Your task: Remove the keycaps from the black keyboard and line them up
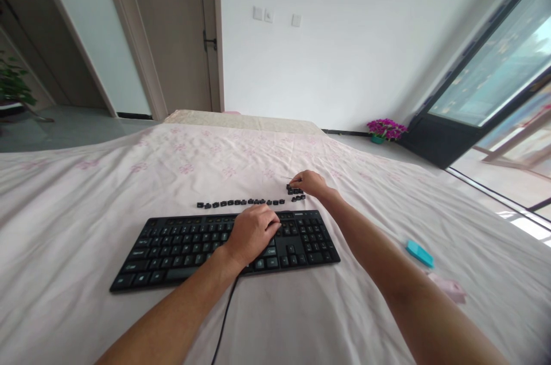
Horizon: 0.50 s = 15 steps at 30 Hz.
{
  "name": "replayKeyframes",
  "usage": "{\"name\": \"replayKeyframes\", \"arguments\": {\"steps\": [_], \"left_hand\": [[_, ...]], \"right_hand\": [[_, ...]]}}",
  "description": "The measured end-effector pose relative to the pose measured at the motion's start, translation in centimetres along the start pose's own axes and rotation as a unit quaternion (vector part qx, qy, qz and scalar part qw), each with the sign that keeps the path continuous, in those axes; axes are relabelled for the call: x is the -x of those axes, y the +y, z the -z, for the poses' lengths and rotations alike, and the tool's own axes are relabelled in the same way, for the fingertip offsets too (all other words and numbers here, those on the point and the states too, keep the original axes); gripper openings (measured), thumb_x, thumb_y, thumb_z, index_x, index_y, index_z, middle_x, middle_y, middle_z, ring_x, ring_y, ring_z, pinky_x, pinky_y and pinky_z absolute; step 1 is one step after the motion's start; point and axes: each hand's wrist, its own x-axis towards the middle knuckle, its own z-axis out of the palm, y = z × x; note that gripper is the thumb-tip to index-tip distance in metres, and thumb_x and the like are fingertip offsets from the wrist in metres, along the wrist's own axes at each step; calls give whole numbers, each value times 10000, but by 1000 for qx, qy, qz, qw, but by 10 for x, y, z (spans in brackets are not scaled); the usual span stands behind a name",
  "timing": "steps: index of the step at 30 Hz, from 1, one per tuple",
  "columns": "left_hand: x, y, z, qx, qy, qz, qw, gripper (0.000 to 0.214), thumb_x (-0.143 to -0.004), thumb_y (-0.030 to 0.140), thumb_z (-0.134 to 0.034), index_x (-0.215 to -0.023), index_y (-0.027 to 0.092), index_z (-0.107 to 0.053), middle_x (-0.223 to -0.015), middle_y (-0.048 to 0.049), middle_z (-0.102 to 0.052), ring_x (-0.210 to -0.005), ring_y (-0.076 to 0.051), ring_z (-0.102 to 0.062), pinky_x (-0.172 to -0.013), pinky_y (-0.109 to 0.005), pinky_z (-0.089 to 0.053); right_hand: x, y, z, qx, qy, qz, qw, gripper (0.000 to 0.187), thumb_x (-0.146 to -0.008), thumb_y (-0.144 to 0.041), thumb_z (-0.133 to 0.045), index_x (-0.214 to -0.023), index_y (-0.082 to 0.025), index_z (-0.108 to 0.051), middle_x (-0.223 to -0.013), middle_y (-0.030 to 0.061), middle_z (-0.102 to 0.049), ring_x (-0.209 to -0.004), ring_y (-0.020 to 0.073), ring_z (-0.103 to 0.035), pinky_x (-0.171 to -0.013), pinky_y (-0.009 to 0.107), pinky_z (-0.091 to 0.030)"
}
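Note:
A black keyboard (181,274) lies on the bed, several of its top-row keycaps off. My left hand (255,232) rests palm down over its upper middle, fingers curled at the back edge and thumb near the keys; its fingertips are partly hidden. Beyond the keyboard, my right hand (309,182) is closed in a pinch around a thin, wire-like metal tool (286,177) pointing left. Right under those fingers sits a small cluster of black keycaps (294,191). More loose keycaps (231,202) stand in a row behind the keyboard.
The keyboard cable (224,319) runs toward me over the pale floral bed sheet (129,175). To the right lie a turquoise object (419,253) and a crumpled pink cloth (448,288). Past the bed are a wall, a door (170,26) and potted magenta flowers (386,129).

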Motion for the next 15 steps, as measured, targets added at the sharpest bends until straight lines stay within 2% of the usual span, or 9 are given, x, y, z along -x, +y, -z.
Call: {"name": "replayKeyframes", "arguments": {"steps": [6, 11, 13, 15], "left_hand": [[0, 1, 0, 0, 0, -1, 1000, 107, -840, 244, -582, -766, 203, -648, -817, -22, -641, -822, -173, -581, -770, -293, -434], [1, -1, 0, 0, 1, 2, 1000, 97, -836, 248, -589, -776, 204, -651, -826, -26, -640, -835, -177, -581, -775, -295, -433], [1, -1, -1, 2, -2, 3, 1000, 100, -839, 256, -587, -784, 203, -651, -833, -27, -641, -838, -178, -580, -778, -296, -432], [1, -2, -1, 5, -6, 3, 1000, 106, -845, 260, -578, -789, 202, -647, -842, -25, -642, -842, -177, -580, -787, -296, -432]], "right_hand": [[5, -1, 4, -5, 12, 0, 1000, 229, -750, -421, -629, -849, -258, -755, -789, 11, -716, -748, 173, -626, -577, 222, -370], [17, -7, 22, -31, 65, 6, 997, 383, -878, -451, -458, -851, -177, -725, -806, 59, -702, -770, 182, -615, -641, 234, -392], [27, -12, 35, -92, 102, 43, 990, 439, -928, -438, -360, -904, -168, -706, -870, 69, -696, -805, 178, -611, -697, 242, -409], [42, -17, 47, -157, 129, 113, 973, 506, -960, -449, -260, -932, -174, -684, -924, 64, -680, -846, 174, -602, -762, 260, -418]]}}
